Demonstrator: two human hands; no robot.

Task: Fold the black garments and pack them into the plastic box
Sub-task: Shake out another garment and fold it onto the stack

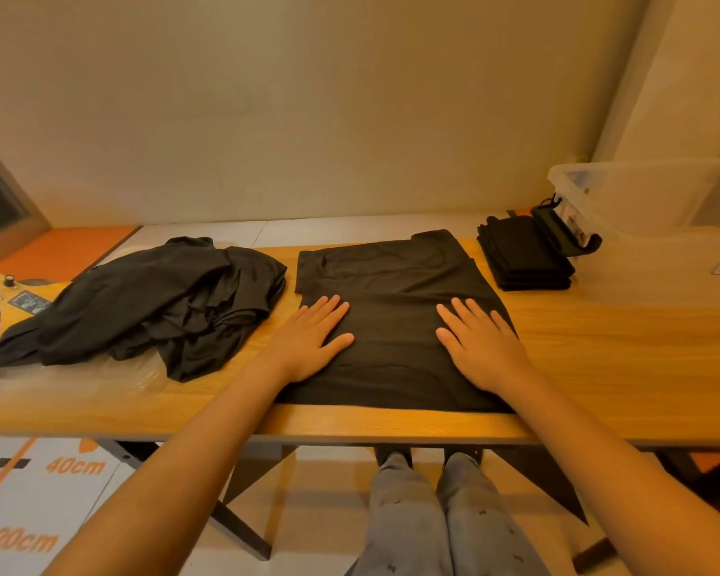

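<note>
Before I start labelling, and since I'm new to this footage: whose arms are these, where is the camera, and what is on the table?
No machine here: a person works with bare hands, filmed by one camera worn on the head, looking down. The left hand and right hand lie flat, fingers straight, on a partly folded black garment on the wooden table. Nothing is gripped. An unfolded black pile lies to the left, a folded stack to the right, beside the clear plastic box.

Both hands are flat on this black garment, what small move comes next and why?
Probably fold the garment in half: it lies flat under the left hand and right hand, far larger than the folded stack by the plastic box.
</note>
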